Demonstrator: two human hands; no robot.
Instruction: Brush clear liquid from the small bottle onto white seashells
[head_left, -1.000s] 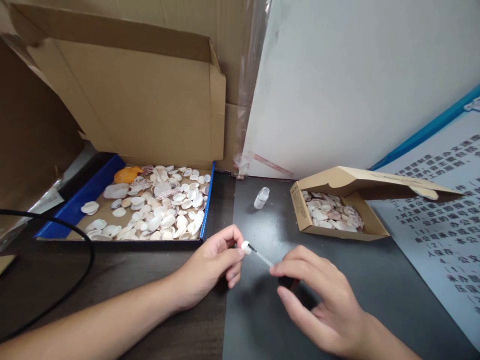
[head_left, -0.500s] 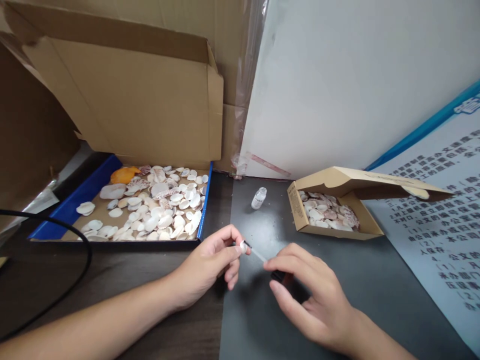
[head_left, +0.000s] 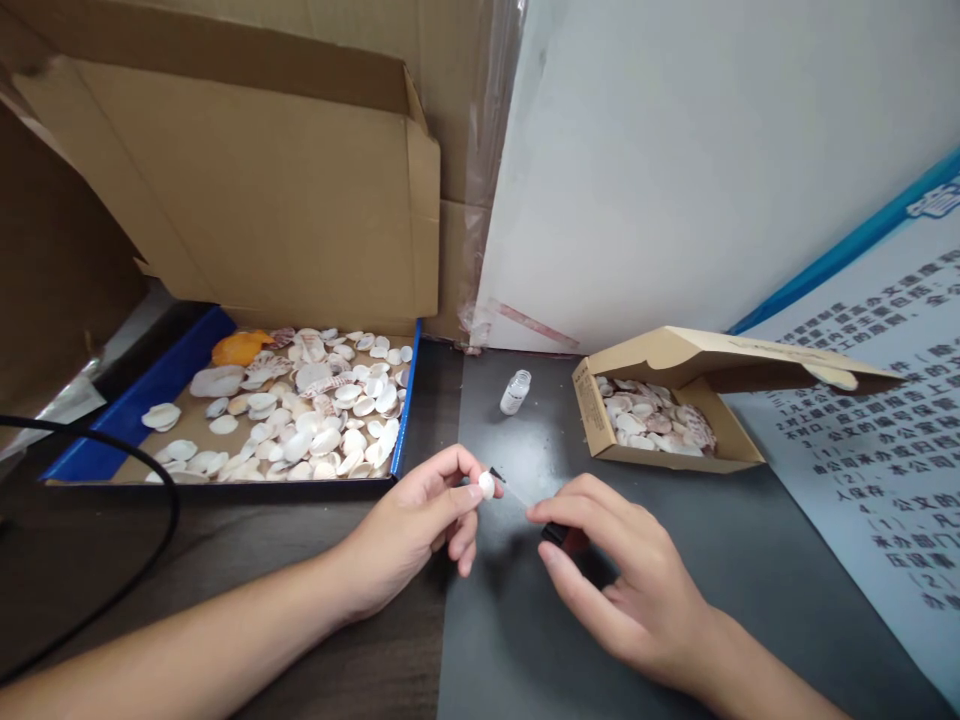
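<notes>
My left hand (head_left: 431,520) pinches a small white seashell (head_left: 487,486) between thumb and forefinger. In my right hand (head_left: 622,580) is a brush with a black cap (head_left: 555,533), held by thumb and fingers. Its pale, thin stem points left, and the dark bristle tip (head_left: 495,474) is right beside the shell; whether it touches I cannot tell. Behind the hands a small clear bottle (head_left: 514,392) with a white label stands upright and uncapped on the dark grey mat (head_left: 487,640).
At left, an open blue-edged cardboard box (head_left: 412,400) holds many white shells and an orange one (head_left: 240,348). A smaller brown box (head_left: 596,420) with more shells stands right, its lid raised. A black cable (head_left: 169,530) curves at far left. A printed sheet (head_left: 862,450) lies right.
The brush tip has shifted slightly up and off the shell's face, and the shell has turned a little in my left fingers. The view has shifted slightly.
</notes>
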